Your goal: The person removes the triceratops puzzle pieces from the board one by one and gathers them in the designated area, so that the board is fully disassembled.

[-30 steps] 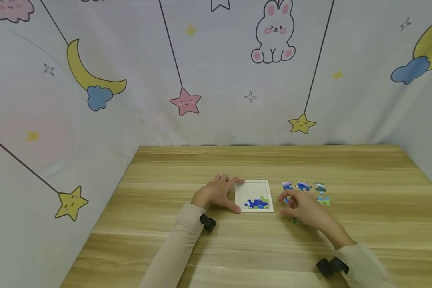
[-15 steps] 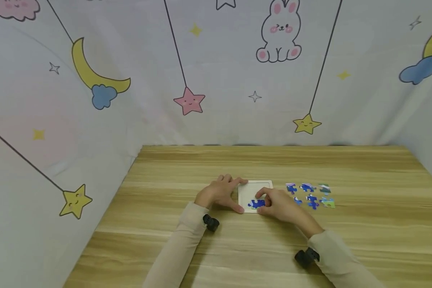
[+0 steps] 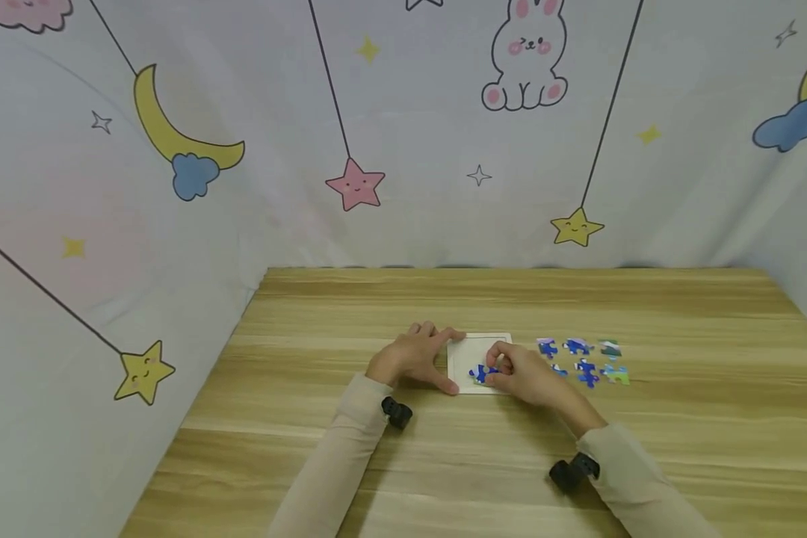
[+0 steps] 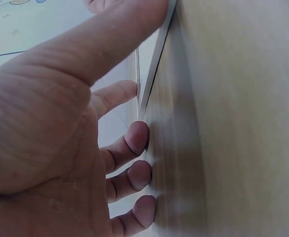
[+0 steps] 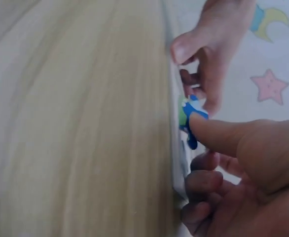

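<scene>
A white square puzzle tray (image 3: 467, 353) lies on the wooden table. My left hand (image 3: 413, 359) rests along its left side in the head view, thumb at the near corner and index finger at the far one. Those fingers are spread and fairly straight in the left wrist view. Over the tray's near right part, my right hand (image 3: 526, 373) pinches a blue jigsaw piece (image 3: 480, 374). In the right wrist view the thumb lies across this piece (image 5: 190, 136), which looks tilted, with green beside it. The right hand hides the tray's near right corner.
Several loose jigsaw pieces lie right of the tray in two rough rows, among them a blue piece (image 3: 586, 372) and a light green one (image 3: 616, 373). A printed cloth (image 3: 430, 224) hangs behind the wooden table (image 3: 376, 299).
My right hand has moved left from beside the loose pieces to the tray. In the last half second, the blue piece at its fingertips has tilted. My left hand stays at the tray's left side.
</scene>
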A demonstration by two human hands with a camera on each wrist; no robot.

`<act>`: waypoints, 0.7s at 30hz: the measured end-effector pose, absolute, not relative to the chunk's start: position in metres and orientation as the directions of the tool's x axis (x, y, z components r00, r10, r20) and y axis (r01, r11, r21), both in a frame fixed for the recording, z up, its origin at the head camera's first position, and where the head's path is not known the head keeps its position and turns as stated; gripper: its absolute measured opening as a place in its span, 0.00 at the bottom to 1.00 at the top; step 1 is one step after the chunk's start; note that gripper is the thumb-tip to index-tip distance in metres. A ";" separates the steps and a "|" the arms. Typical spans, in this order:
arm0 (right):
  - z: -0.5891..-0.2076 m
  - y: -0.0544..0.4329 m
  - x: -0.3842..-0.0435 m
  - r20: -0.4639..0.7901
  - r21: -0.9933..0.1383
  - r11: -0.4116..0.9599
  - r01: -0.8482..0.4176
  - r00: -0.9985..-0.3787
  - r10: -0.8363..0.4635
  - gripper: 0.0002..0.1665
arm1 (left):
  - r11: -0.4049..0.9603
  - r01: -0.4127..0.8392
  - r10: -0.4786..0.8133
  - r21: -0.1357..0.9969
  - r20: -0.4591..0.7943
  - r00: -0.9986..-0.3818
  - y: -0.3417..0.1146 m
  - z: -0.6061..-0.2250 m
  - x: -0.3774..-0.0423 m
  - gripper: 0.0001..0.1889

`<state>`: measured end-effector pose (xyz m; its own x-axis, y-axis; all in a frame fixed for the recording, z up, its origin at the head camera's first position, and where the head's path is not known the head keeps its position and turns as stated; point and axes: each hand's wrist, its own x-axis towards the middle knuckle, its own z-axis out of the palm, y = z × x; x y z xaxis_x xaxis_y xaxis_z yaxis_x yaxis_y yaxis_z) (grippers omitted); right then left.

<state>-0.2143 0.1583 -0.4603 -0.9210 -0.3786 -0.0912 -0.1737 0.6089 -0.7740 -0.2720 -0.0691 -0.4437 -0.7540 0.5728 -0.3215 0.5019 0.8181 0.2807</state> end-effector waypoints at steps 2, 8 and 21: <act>-0.459 0.162 -0.215 -0.106 -0.806 0.575 -0.140 -0.922 -0.373 0.07 | 0.817 0.502 0.574 0.283 -0.318 -0.754 -0.069 -0.444 -0.273 0.51; -0.447 0.179 -0.214 -0.129 -0.851 0.517 -0.090 -0.919 -0.373 0.06 | 0.819 0.497 0.571 0.287 -0.320 -0.756 -0.070 -0.444 -0.273 0.51; -0.439 0.258 -0.198 -0.124 -0.769 0.628 -0.119 -0.936 -0.329 0.05 | 0.807 0.502 0.586 0.311 -0.317 -0.745 -0.069 -0.443 -0.273 0.52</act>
